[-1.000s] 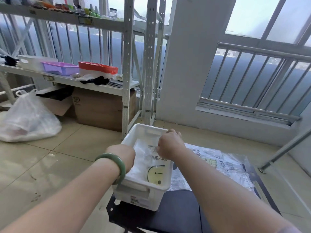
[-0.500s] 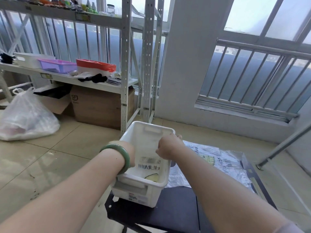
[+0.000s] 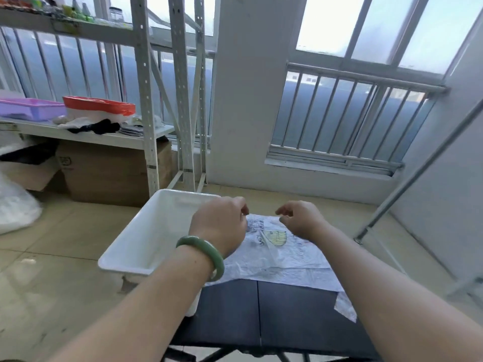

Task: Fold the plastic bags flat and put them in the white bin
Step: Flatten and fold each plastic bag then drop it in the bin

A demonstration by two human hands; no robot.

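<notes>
Beneath both hands, plastic bag [image 3: 283, 253] lies flat on dark table [image 3: 287, 322]. Left hand [image 3: 222, 226] and right hand [image 3: 300, 222] curl at its far edge; I cannot tell if either pinches it. White bin [image 3: 159, 231] sits just left of left hand.

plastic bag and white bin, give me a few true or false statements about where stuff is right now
1. The white bin sits to the left of the plastic bag. True.
2. The green bangle is on the right wrist. False: it is on the wrist of the left hand.
3. The plastic bag lies inside the bin. False: it lies spread on the dark table, beside the bin.
4. A red-lidded container stands on the shelf at the left. True.
5. The left hand and right hand are both at the bag's far edge. True.
</notes>
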